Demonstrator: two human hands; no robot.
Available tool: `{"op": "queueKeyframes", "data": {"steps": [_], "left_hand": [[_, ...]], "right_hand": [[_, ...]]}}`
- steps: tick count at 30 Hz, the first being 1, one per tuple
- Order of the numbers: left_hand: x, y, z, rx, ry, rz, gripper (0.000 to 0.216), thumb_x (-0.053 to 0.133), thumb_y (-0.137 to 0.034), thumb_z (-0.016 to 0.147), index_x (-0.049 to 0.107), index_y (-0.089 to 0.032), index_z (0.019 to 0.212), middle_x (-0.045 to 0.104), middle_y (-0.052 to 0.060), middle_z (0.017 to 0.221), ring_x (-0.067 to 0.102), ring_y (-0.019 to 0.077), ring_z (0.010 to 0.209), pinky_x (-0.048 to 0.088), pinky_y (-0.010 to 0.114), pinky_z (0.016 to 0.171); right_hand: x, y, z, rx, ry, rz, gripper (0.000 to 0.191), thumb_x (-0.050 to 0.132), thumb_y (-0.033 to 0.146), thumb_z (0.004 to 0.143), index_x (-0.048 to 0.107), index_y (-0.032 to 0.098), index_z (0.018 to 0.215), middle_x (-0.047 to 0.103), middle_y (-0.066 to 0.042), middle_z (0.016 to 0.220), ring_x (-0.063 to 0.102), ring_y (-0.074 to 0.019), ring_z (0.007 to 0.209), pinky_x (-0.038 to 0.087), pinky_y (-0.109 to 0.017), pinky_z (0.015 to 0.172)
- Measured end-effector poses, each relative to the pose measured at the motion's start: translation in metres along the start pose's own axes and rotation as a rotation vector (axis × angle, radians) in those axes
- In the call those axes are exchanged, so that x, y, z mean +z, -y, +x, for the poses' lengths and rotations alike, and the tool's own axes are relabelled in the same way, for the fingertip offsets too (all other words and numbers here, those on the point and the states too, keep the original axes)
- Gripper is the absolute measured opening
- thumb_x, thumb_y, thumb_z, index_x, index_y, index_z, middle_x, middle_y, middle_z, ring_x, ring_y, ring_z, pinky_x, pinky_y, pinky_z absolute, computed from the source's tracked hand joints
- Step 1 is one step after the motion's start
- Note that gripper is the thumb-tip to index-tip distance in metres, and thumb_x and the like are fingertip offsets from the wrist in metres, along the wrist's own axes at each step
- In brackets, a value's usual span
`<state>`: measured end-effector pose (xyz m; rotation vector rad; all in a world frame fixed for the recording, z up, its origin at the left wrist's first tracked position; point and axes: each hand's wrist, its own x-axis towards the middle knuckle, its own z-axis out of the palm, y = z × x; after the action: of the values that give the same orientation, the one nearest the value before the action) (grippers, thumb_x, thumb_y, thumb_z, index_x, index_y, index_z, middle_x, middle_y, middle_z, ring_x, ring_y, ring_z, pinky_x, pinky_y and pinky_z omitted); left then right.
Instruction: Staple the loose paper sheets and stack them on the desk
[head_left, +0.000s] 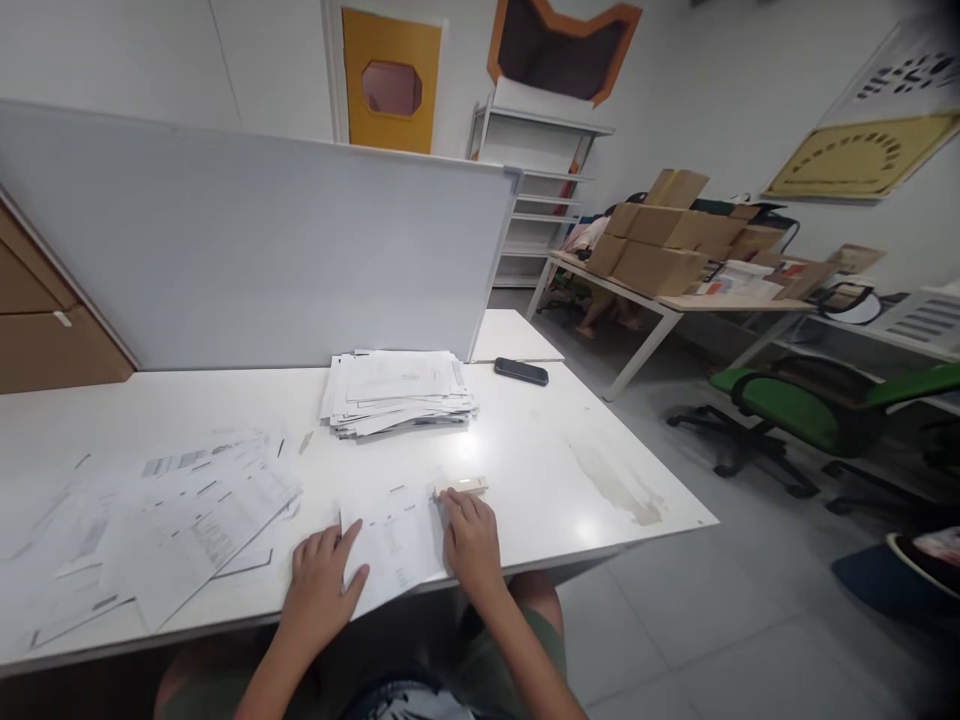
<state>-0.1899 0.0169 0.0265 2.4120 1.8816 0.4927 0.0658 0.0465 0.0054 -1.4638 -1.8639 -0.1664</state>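
Observation:
My left hand (322,575) rests at the left edge of a printed sheet of paper (394,545), thumb and forefinger spread apart and touching it. At the sheet's upper right corner lies a small, pale oblong thing (471,486) that looks like a stapler. The fingers of my right hand (474,545) are curled over its left end, close to the paper's edge. Beyond both hands sits a thick stack of papers (401,390). To the left, loose printed sheets (187,530) overlap in a spread-out heap.
A dark phone (521,372) lies on the white table (555,450) near its back right. Behind stands a white divider panel (300,250), with a cardboard box (60,310) at left. Farther right are a table of cardboard boxes (660,240), a green chair (787,405) and a partly hidden person.

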Motion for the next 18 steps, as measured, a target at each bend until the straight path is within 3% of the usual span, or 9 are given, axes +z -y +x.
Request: {"op": "queueKeyframes", "data": {"steps": [5,11,14,18], "left_hand": [[-0.005,-0.004,0.002,-0.001,0.013,-0.011,0.050,0.048,-0.037,0.088,0.058,-0.020,0.134,0.062,0.015,0.115,0.053,0.0331,0.112,0.039,0.052,0.097],[-0.004,-0.005,0.018,-0.096,0.008,-0.213,0.040,0.044,-0.029,0.086,0.067,-0.022,0.119,0.064,0.010,0.102,0.057,0.0289,0.103,0.044,0.048,0.092],[-0.010,0.001,0.032,-0.152,-0.025,-0.444,0.036,0.043,-0.023,0.082,0.069,-0.024,0.106,0.064,0.006,0.095,0.060,0.0241,0.095,0.048,0.039,0.087],[-0.037,0.019,0.050,-0.223,-0.241,-0.537,0.032,0.046,-0.022,0.080,0.069,-0.022,0.102,0.061,0.005,0.096,0.059,0.0225,0.091,0.048,0.036,0.087]], "right_hand": [[-0.002,-0.002,0.013,0.083,0.045,0.027,0.051,0.044,-0.008,0.070,0.068,0.022,0.102,0.071,-0.003,0.099,0.056,-0.0198,0.089,0.033,-0.036,0.080],[-0.005,-0.005,0.028,0.023,0.103,-0.035,0.038,0.046,-0.006,0.073,0.068,0.021,0.088,0.064,-0.003,0.082,0.052,-0.0192,0.079,0.030,-0.034,0.077],[-0.008,-0.009,0.027,-0.010,0.109,-0.021,0.037,0.045,-0.005,0.074,0.067,0.019,0.092,0.063,-0.005,0.085,0.053,-0.0201,0.083,0.032,-0.034,0.078],[-0.012,-0.010,0.019,-0.022,0.094,0.033,0.041,0.043,-0.002,0.076,0.065,0.015,0.107,0.065,-0.011,0.103,0.056,-0.0224,0.097,0.037,-0.034,0.082]]}}
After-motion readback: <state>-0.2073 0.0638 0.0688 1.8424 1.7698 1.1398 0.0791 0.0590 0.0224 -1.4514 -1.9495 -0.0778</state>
